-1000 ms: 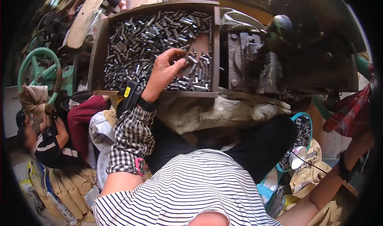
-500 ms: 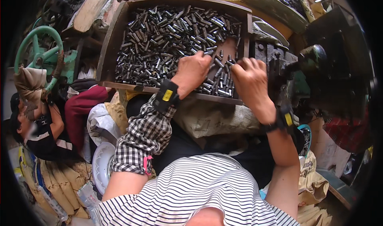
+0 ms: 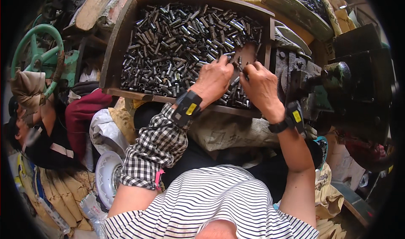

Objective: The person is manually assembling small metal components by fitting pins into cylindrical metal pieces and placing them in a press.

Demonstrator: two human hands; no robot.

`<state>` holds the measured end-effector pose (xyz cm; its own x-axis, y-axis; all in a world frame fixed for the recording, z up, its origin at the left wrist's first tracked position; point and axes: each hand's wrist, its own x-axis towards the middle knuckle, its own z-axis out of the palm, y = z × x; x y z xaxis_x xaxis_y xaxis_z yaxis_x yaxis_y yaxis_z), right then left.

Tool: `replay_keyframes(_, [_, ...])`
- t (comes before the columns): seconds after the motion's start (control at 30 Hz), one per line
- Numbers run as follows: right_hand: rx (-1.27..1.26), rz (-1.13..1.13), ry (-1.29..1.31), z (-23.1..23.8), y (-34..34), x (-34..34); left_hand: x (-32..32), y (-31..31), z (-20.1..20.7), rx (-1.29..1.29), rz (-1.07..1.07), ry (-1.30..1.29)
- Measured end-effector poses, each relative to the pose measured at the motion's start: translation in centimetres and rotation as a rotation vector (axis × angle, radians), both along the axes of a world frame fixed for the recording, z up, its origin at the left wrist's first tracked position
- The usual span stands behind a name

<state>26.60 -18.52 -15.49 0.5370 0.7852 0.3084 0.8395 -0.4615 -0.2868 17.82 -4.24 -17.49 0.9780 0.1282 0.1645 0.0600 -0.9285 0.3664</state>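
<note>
A wooden tray (image 3: 141, 96) in front of me is heaped with small dark metal tubes (image 3: 173, 44), some shiny, lying in all directions. My left hand (image 3: 213, 79) rests over the pile at the tray's right part, fingers curled and closed; what they hold, if anything, is hidden. Close to its right, my right hand (image 3: 261, 86) is closed in a pinch, with a small metal tube (image 3: 240, 61) at its fingertips. Between and beyond the hands shows a bare reddish-brown patch of tray bottom (image 3: 247, 52). Both wrists carry black bands, and a checked sleeve covers my left forearm.
Right of the tray stands a dark, greasy machine (image 3: 358, 82). Another wooden box (image 3: 295, 6) of metal pieces lies at the far right. At left are a green handwheel (image 3: 36, 53) and another person (image 3: 42, 133). A white basin (image 3: 107, 175) sits by my left side.
My left hand has shifted right and slightly up, closer to the right hand. My right hand has moved a little left and down. The view has shifted slightly.
</note>
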Motion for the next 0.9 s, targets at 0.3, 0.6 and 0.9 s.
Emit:
replay_keyframes(0.3, [0.5,-0.145,1.294,1.6,-5.7,-1.1,-0.7,-0.8,2.4,-1.418,0.025,0.233])
replay_keyframes(0.6, [0.367,-0.074,1.483,1.2,-5.6,-0.6,0.0,-2.4,1.4,-1.46,-0.014,0.154])
replay_keyframes(0.9, [0.381,-0.15,1.629,1.9,-4.4,-2.2,-0.2,-1.6,0.9,-1.408,0.168,-0.063])
